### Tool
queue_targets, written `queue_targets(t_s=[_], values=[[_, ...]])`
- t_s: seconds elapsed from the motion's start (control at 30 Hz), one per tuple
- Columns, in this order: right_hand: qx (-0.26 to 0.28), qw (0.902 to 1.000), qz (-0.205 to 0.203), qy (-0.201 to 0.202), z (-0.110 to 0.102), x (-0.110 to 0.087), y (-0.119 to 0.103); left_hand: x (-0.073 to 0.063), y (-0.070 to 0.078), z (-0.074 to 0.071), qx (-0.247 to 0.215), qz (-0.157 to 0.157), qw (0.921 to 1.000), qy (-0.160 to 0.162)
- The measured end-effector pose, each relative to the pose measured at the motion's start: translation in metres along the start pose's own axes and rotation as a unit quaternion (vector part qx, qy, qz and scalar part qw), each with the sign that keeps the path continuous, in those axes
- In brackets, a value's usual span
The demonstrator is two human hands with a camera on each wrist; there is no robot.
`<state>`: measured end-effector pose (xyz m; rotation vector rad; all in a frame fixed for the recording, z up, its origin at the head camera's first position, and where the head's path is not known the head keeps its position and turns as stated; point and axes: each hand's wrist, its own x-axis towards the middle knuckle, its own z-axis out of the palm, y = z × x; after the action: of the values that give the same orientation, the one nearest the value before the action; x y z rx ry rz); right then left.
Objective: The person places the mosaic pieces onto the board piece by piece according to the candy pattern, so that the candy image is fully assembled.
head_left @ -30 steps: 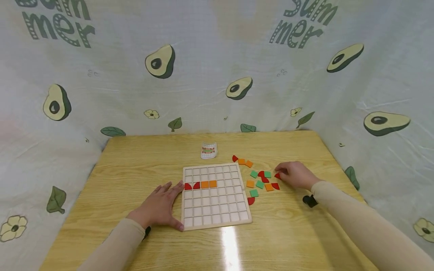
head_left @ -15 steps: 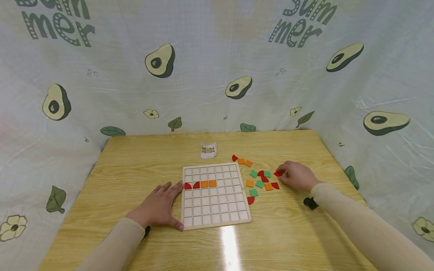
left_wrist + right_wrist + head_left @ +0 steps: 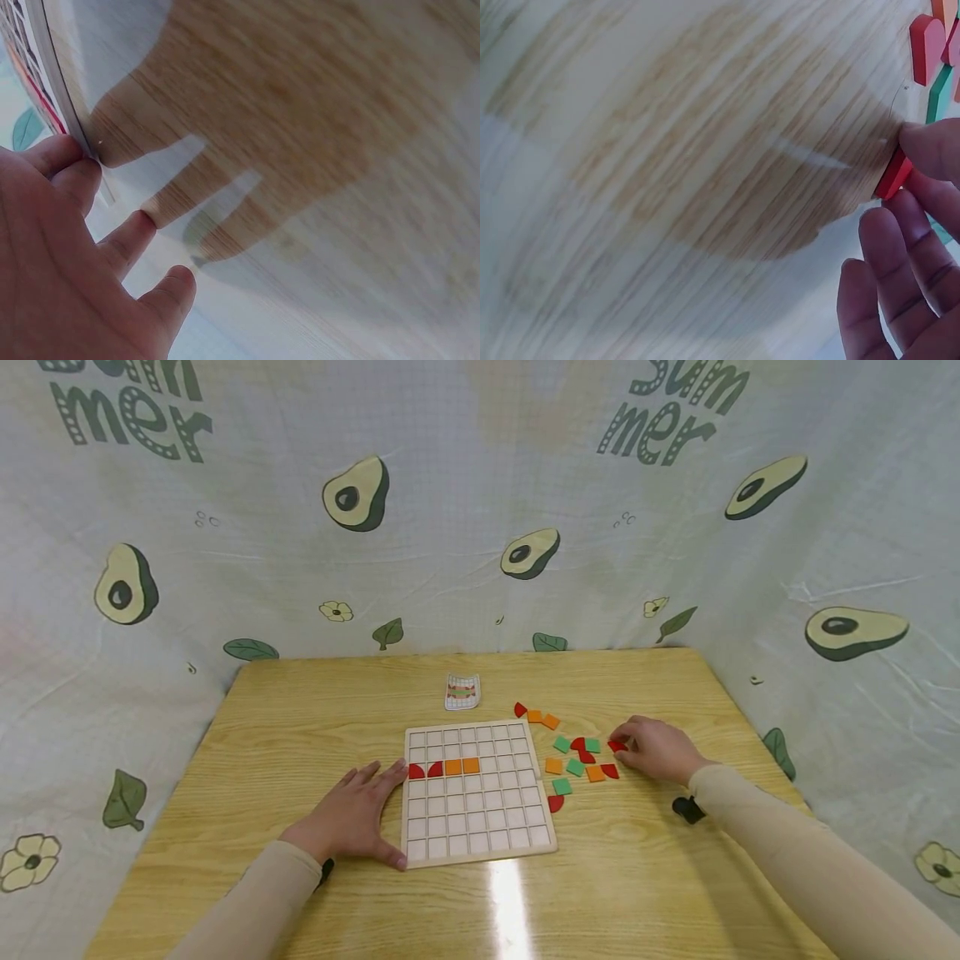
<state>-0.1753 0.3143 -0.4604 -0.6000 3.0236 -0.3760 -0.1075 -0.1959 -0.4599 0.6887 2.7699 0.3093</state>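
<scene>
My left hand rests with spread fingers along the left edge of a wooden grid board, thumb at its lower left corner. In the left wrist view the fingertips lie on the tabletop and against the board's side. One row of the board holds two red quarter-circle tiles and two orange square tiles. To the right of the loose pieces, my right hand pinches a red quarter-circle tile between thumb and fingers, close over the table.
Loose green tiles, orange tiles and red tiles are scattered right of the board. Behind it lies a small pattern card. An avocado-print cloth hangs round the table's back and sides.
The red tile in my right hand has turned a little between the fingers and shows more now. My left hand and the board have stayed in place.
</scene>
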Motion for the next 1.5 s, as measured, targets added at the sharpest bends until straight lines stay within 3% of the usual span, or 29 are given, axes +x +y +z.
queue_targets(t_s=[0.13,0.5,0.73,0.97,1.07,1.27,1.5], values=[[0.000,0.9999,-0.010,0.000,-0.001,0.002,-0.001,-0.001,0.000,-0.001,-0.002,0.000,1.0000,0.001],[0.026,0.9996,0.012,-0.006,-0.010,0.012,-0.010,-0.002,0.000,0.000,-0.007,0.002,1.0000,0.005],[0.050,0.9984,-0.015,-0.020,-0.010,0.041,-0.062,-0.001,0.002,-0.002,-0.003,-0.002,1.0000,0.003],[0.074,0.9943,-0.062,-0.046,0.011,0.069,-0.132,-0.001,0.000,-0.001,-0.006,0.004,1.0000,0.007],[0.055,0.9937,-0.079,-0.058,0.022,0.076,-0.152,-0.001,0.000,-0.002,-0.009,0.005,0.9999,0.006],[-0.011,0.9931,-0.106,-0.050,0.035,0.084,-0.172,-0.001,0.000,-0.002,-0.011,0.005,0.9999,0.001],[-0.014,0.9937,-0.101,-0.047,0.034,0.084,-0.178,-0.001,-0.002,-0.002,-0.008,0.006,0.9999,0.004]])
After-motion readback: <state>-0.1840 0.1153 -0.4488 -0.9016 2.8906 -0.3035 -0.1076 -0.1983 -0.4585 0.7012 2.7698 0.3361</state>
